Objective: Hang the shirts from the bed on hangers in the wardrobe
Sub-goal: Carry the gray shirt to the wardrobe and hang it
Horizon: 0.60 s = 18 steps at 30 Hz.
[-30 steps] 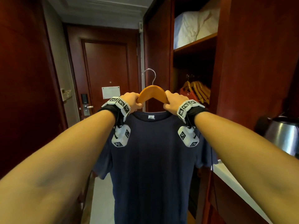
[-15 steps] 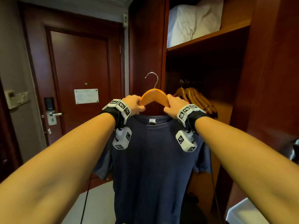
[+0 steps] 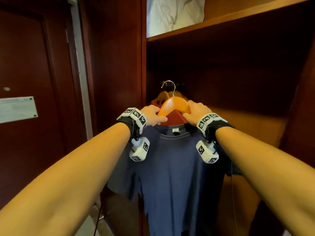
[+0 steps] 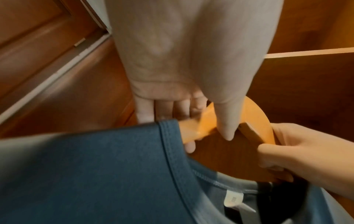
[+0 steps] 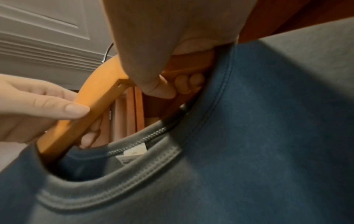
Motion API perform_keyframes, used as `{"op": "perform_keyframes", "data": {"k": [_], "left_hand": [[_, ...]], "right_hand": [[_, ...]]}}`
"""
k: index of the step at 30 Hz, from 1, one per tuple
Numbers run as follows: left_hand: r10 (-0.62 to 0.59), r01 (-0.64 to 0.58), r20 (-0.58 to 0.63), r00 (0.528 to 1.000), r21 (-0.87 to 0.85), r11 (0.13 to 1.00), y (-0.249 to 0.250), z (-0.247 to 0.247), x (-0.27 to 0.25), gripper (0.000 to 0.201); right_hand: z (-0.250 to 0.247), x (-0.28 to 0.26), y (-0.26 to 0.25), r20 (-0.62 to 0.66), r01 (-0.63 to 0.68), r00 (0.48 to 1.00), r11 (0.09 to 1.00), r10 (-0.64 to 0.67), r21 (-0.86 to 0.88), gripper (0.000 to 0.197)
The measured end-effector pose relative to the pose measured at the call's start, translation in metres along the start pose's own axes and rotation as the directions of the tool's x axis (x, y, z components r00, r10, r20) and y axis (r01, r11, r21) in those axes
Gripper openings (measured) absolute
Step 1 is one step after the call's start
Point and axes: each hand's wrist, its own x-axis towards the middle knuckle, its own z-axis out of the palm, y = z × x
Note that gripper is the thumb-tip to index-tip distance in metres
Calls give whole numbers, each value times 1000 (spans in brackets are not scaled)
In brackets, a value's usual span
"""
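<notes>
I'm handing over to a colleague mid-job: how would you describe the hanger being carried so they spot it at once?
Look at the open wardrobe, below the shelf with white bedding. In front of it the left hand and right hand grip a wooden hanger. Unlike the bare hangers behind, it carries a navy T-shirt.

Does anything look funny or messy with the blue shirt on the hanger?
Nothing stands out. The blue shirt hangs straight on the wooden hanger, with the left hand and right hand each gripping a shoulder. Its hook isn't on a rail yet.
</notes>
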Motion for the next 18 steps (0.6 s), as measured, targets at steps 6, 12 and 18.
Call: {"op": "perform_keyframes", "data": {"k": [6,12,18], "left_hand": [[64,-66,-17,998,-103,992,-7,31,63,28],[96,-96,-9,995,-6,995,-11,61,121,24],[120,-123,28,992,201,972,-10,96,186,33]], "right_hand": [[20,17,42,96,-114,988,987,125,-113,35],[47,36,79,165,-183,962,964,216,-191,25],[69,76,116,267,-199,926,947,266,-253,20]]}}
